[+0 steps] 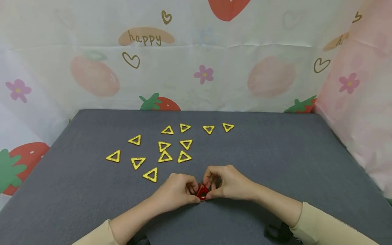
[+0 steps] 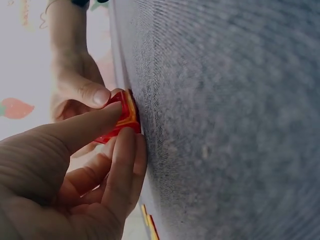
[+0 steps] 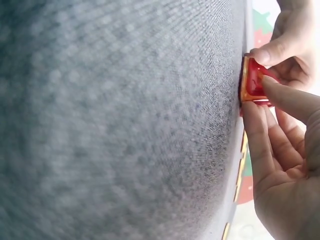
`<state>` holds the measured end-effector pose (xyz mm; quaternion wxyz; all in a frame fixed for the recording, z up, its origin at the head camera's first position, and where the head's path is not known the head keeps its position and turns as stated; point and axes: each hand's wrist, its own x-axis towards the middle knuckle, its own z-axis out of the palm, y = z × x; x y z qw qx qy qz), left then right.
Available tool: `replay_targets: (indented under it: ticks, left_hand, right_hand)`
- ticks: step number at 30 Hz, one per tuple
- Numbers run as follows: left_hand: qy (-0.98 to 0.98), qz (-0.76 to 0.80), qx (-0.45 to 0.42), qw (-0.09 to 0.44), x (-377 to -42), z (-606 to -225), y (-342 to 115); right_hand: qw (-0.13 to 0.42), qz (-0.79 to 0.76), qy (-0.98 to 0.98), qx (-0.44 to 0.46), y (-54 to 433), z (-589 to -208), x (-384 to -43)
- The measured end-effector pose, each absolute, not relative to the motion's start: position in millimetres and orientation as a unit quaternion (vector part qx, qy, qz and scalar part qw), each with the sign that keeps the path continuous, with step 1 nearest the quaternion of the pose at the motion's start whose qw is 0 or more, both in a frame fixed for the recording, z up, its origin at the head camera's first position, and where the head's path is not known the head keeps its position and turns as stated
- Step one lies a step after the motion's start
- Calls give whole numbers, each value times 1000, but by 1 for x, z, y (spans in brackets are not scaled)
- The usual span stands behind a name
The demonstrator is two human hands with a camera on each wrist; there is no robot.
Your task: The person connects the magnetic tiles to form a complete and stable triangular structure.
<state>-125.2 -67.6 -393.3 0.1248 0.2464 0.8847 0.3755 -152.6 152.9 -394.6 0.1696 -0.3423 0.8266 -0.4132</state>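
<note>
A small red piece (image 1: 202,191) with hollow triangular faces stands at the near middle of the table, built up like a little pyramid. My left hand (image 1: 176,191) pinches its left side between thumb and fingers. From the other side my right hand (image 1: 228,182) pinches it too, thumb low on the front and fingers behind. In the left wrist view the red piece (image 2: 131,119) shows an orange inner edge and sits close over the cloth. The right wrist view shows both thumbs on its red faces (image 3: 255,82); the fingers hide the far side.
Several flat yellow triangle frames lie beyond and left of my hands, the nearest yellow triangle (image 1: 150,175) just past my left hand. Others reach a yellow triangle (image 1: 228,127) at the back. A printed curtain (image 1: 226,92) rises behind the grey tabletop (image 1: 291,153).
</note>
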Motion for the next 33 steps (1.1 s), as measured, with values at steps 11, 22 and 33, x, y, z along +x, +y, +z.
replay_targets:
  ticks: [11,22,33]
  left_hand:
    - [862,425,231,150,-130,-394,-72]
    - [864,431,210,153,-132,-394,-70]
    - [873,433,194,112,-142,-388,-60]
  right_hand:
    - [181,-424,823,-332,153,-395,-153]
    - [177,-437,824,-315,153,-396,-155]
    - [143,-465,835,-258,157,-389,-159]
